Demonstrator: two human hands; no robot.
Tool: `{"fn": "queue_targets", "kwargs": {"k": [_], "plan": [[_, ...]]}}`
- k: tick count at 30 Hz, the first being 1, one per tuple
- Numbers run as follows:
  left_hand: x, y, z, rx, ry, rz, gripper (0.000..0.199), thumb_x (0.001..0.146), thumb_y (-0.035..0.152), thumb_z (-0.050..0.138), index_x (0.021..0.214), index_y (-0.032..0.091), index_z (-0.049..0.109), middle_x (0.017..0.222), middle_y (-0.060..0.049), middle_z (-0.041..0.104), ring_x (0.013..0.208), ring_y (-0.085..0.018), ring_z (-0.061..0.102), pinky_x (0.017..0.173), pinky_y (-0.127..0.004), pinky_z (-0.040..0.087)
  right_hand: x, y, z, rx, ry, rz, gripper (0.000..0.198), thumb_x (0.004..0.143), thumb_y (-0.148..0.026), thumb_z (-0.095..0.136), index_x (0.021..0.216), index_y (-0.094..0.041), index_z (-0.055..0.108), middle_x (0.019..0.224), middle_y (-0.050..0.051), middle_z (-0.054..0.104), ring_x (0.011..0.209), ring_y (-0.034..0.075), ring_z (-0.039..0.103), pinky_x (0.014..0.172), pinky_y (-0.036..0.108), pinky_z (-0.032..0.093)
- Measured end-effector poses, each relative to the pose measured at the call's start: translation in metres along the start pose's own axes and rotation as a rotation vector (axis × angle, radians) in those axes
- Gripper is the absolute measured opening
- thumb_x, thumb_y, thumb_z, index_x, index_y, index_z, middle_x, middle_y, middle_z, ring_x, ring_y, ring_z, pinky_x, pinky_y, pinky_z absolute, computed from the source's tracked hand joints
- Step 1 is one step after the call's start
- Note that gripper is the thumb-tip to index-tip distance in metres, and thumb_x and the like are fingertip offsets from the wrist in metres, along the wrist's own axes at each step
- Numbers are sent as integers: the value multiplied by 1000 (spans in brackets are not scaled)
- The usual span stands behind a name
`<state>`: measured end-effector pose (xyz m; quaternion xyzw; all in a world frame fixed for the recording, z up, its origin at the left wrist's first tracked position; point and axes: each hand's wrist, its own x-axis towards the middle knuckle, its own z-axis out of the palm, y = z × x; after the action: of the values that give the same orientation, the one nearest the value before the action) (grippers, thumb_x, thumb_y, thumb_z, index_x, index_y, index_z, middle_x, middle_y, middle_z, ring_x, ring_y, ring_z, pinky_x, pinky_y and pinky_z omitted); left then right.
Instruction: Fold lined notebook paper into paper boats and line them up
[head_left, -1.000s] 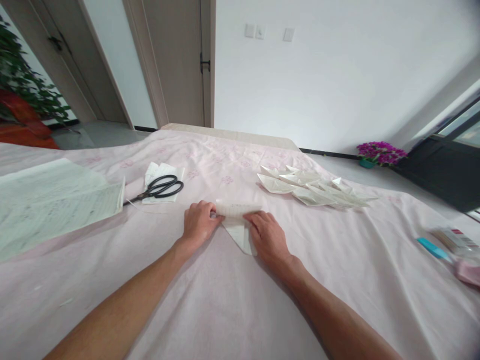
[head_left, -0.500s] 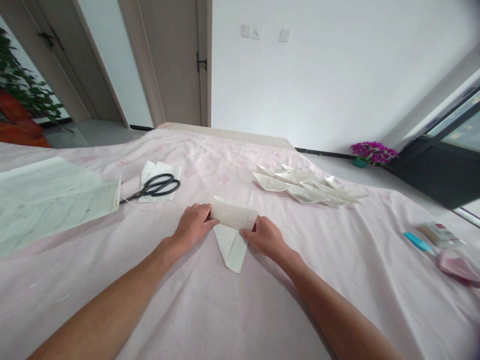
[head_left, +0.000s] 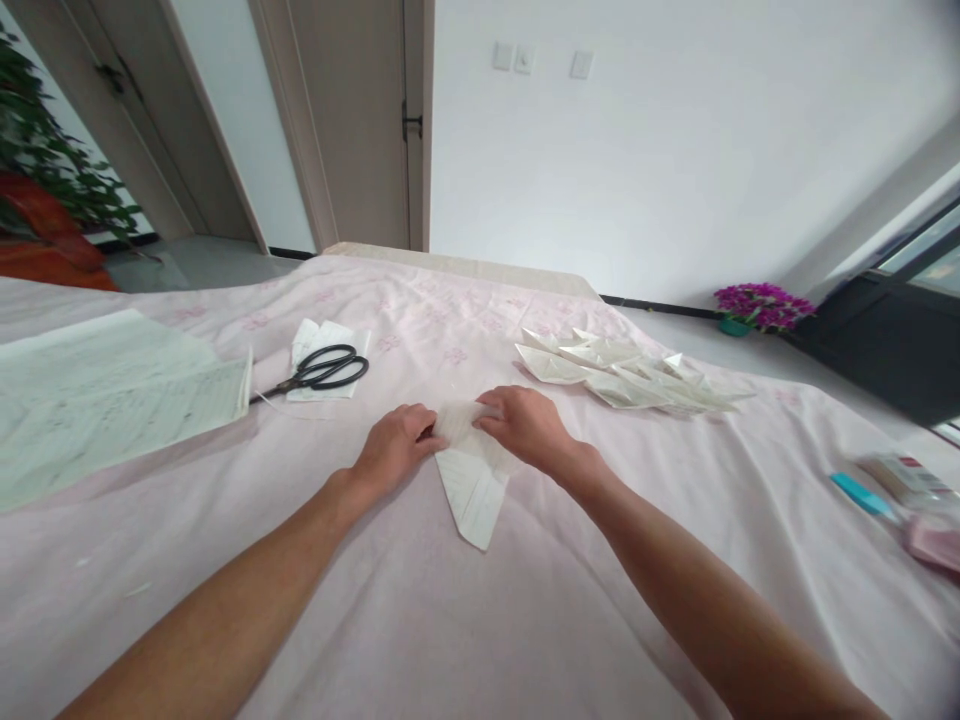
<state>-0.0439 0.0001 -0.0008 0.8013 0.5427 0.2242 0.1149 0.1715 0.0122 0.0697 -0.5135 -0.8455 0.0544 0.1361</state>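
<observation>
A folded piece of lined paper (head_left: 474, 495) lies on the pink cloth, its narrower end pointing toward me. My left hand (head_left: 400, 442) pinches its upper left edge between thumb and fingers. At the top right, my right hand (head_left: 523, 424) is closed on the upper flap, with thumb and fingertips at the paper's far edge. The flap lies down over the folded part, slightly blurred. Beyond my right hand sits a group of folded paper boats (head_left: 630, 372). Black-handled scissors (head_left: 326, 368) rest past my left hand, partly on small paper pieces (head_left: 307, 337).
Large written-on sheets (head_left: 112, 400) spread over the left of the pink cloth (head_left: 420, 620). A blue-handled item (head_left: 859, 494), a clear-wrapped package (head_left: 911, 478) and a pink object (head_left: 934, 540) lie at the right. Purple flowers (head_left: 761, 302) stand on the floor beyond.
The raised upper flap has come down toward the folded part. My right hand has moved from the paper's right edge up to its top. The view has shifted slightly.
</observation>
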Motion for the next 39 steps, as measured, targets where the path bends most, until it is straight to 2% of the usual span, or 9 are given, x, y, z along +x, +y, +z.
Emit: {"fn": "queue_targets", "kwargs": {"k": [2, 4, 10, 13, 16, 21, 29, 35, 39], "plan": [[0, -3, -2, -47, 2, -12, 11, 86, 30, 63, 80, 20, 63, 83, 0, 63, 80, -17, 57, 70, -27, 39, 5, 8, 8, 8, -42, 20, 8, 84, -26, 65, 83, -22, 72, 87, 3, 70, 83, 19, 62, 68, 27, 39], [0, -4, -3, -55, 17, -29, 9, 85, 29, 63, 81, 21, 65, 84, 0, 64, 81, -16, 58, 71, -27, 39, 6, 16, 16, 32, -22, 18, 8, 84, -23, 64, 81, -22, 71, 86, 2, 69, 84, 18, 62, 69, 26, 39], [1, 6, 0, 36, 67, -92, 11, 85, 29, 63, 78, 22, 66, 83, 0, 65, 76, -16, 58, 67, -28, 37, 6, 15, 31, 106, 129, -56, 21, 81, -26, 69, 102, -24, 71, 92, 2, 68, 87, 19, 57, 74, 27, 39], [0, 12, 1, 81, 105, -96, 9, 85, 28, 62, 79, 22, 66, 81, 0, 66, 74, -16, 58, 68, -29, 37, 11, 9, 32, 106, 143, -118, 4, 82, -25, 69, 84, -22, 71, 83, 1, 66, 81, 17, 54, 73, 27, 38], [-3, 14, 0, 81, 136, -66, 7, 86, 26, 62, 82, 22, 64, 82, 1, 67, 75, -15, 58, 71, -29, 38, 10, 9, 33, 71, 144, -215, 13, 83, -18, 66, 71, -20, 68, 75, 2, 61, 77, 17, 50, 71, 28, 36], [-8, 16, 1, 155, 140, -16, 8, 89, 23, 60, 82, 22, 66, 83, -1, 68, 80, -18, 60, 75, -30, 40, -5, 18, 45, 0, 133, -358, 27, 82, -5, 57, 90, -23, 75, 77, 4, 59, 79, 19, 48, 70, 30, 34], [-19, 22, -4, 241, 90, 17, 16, 94, 26, 55, 92, 23, 71, 87, -3, 69, 84, -20, 61, 76, -32, 41, -10, 27, 56, -31, 148, -397, 34, 87, -4, 52, 99, -27, 75, 79, 4, 57, 78, 18, 47, 68, 30, 33], [-26, 31, -6, 314, 73, 56, 17, 87, 36, 66, 98, 23, 70, 91, -3, 68, 86, -22, 60, 81, -36, 41, -10, 30, 58, -62, 130, -412, 38, 89, -4, 54, 107, -30, 73, 84, 4, 59, 78, 17, 46, 68, 29, 31], [-29, 40, -3, 408, 89, 125, 19, 87, 31, 68, 103, 21, 67, 94, -5, 67, 91, -23, 59, 84, -39, 40, -9, 29, 58, -77, 111, -418, 37, 89, -5, 56, 108, -31, 72, 88, 3, 60, 80, 17, 47, 69, 30, 32]]}}
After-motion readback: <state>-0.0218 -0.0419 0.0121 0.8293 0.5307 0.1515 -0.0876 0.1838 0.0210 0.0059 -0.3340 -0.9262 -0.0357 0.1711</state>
